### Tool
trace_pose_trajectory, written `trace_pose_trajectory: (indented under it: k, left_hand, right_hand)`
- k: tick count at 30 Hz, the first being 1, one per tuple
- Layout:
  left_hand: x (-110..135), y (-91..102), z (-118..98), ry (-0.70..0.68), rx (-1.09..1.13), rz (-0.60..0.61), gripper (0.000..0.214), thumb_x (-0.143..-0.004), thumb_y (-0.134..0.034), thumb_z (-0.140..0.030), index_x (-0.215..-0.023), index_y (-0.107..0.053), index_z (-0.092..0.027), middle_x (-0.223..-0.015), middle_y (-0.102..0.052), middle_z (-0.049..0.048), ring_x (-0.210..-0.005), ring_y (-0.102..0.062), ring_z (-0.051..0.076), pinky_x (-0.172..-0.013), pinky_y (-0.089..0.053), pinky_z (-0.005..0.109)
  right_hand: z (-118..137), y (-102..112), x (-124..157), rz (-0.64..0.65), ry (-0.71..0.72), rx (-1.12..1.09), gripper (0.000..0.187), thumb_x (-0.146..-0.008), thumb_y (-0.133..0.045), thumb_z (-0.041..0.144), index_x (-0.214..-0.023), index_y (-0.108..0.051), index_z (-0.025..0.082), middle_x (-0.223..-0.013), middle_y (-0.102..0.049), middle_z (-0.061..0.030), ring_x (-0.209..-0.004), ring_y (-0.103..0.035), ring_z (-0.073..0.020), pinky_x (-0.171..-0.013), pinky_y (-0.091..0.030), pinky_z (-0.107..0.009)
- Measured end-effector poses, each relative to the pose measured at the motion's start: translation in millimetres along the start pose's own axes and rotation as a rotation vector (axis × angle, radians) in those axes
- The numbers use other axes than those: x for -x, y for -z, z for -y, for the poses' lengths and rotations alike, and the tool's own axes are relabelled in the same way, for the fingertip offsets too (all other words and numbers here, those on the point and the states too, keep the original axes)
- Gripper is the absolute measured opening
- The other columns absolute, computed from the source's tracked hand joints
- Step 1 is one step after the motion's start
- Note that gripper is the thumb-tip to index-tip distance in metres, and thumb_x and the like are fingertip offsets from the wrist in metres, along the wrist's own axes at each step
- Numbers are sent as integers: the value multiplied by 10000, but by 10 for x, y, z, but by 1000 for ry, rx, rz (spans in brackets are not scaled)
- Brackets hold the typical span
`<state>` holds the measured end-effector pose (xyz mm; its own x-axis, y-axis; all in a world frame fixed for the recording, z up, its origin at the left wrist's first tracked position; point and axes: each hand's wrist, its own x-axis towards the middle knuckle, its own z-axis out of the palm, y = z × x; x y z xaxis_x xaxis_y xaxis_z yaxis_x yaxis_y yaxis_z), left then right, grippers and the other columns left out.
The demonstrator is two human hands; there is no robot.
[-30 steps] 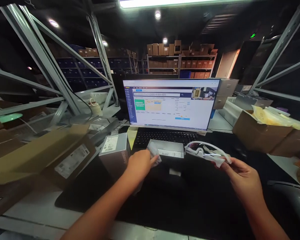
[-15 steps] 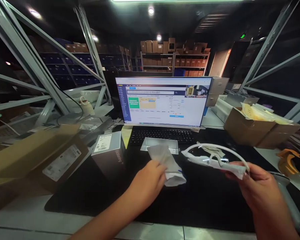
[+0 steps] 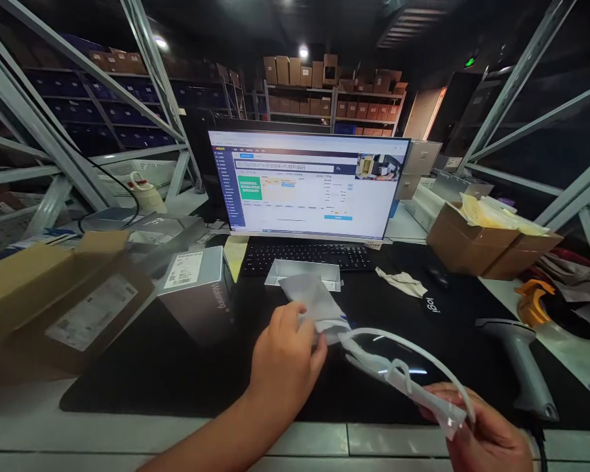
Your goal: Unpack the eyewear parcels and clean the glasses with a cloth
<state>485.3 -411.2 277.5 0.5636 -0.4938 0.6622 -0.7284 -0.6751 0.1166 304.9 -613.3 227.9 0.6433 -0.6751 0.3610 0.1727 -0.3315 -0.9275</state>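
My left hand (image 3: 285,347) has its fingers curled on a soft white pouch (image 3: 312,298), which slants over the mat with its mouth toward the right. In my right hand (image 3: 486,429) is a white glasses-like frame (image 3: 408,344) with a thin curved band, a nose-bridge piece and some clear plastic film around its lower part. The frame's far end meets the pouch's mouth; whether it is inside, I cannot tell. Behind the pouch lies a shallow silver-white box tray (image 3: 332,274). Left of my left hand stands a grey printed box (image 3: 199,295).
A monitor (image 3: 305,190) and black keyboard (image 3: 305,255) stand at the back. On the right are a barcode scanner (image 3: 524,367), a crumpled cloth (image 3: 402,282), a mouse (image 3: 437,276), a tape dispenser (image 3: 535,301) and a filled carton (image 3: 472,242). An open carton (image 3: 93,308) sits left.
My right hand has brought the frame leftward and down, so its end now meets the pouch's mouth. My left hand has shifted its grip on the pouch. The view has also moved.
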Motion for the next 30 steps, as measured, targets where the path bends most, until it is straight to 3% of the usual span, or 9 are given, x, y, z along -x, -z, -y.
trace_pose_trajectory:
  k: [4,8,13,17,21,24,27,30]
  left_hand:
    - [159,20,16,39,87,40,85,-814,-601,-93,-778,-609,-169,-1130,-611,115,-998,-606,269,-631,-570,322]
    - [322,43,17,41,249,63,169,-905,-548,-127,-760,-617,-179,-1187,-603,99,-1100,-585,257,-796,-588,350]
    - [330,45,6,142,192,-16,145,-953,-539,-223,-867,-647,-180,-1232,-576,130,-1067,-584,278,-788,-584,404]
    - [253,-5,-17,151,67,-29,86,-872,-663,-257,-836,-667,-179,-1226,-606,131,-1015,-611,297,-688,-587,387]
    - [191,-40,-44,153,49,-67,141,-834,-655,-149,-695,-645,-170,-1187,-649,113,-1037,-624,294,-635,-570,344]
    - [202,-17,-54,132,165,-101,172,-838,-619,-82,-694,-645,-173,-1116,-669,80,-1023,-619,262,-635,-548,310]
    - [304,1,-56,61,311,-215,153,-864,-617,-56,-826,-693,-184,-1091,-656,71,-984,-601,223,-691,-541,295]
    - [473,-42,-42,-10,383,-326,238,-850,-646,-12,-995,-710,-190,-1098,-618,79,-939,-585,189,-727,-533,283]
  right_hand:
    - [27,-146,41,-5,79,50,91,-806,-745,312,-809,-812,250,-799,-777,-53,-702,-734,-215,-633,-608,-249]
    - [77,-264,104,-57,163,115,86,-812,-728,250,-822,-811,270,-790,-781,-25,-709,-746,-209,-668,-613,-250]
    - [120,-291,100,116,269,168,123,-810,-715,222,-841,-818,281,-796,-790,-17,-683,-754,-202,-630,-607,-220]
    - [78,-221,118,147,213,136,92,-799,-738,262,-825,-826,272,-799,-790,-40,-683,-753,-217,-609,-609,-229]
    - [2,-245,194,31,98,62,121,-804,-745,316,-835,-826,233,-788,-781,-68,-690,-749,-237,-606,-616,-263]
    - [-24,-350,231,-52,68,29,150,-817,-743,343,-843,-822,218,-804,-783,-71,-688,-748,-236,-600,-616,-267]
    - [-14,-477,230,-68,176,94,97,-823,-746,306,-853,-818,246,-817,-787,-40,-698,-753,-211,-620,-616,-237]
    - [10,-591,212,20,341,162,119,-847,-722,232,-919,-805,278,-864,-795,-7,-761,-767,-187,-696,-620,-214]
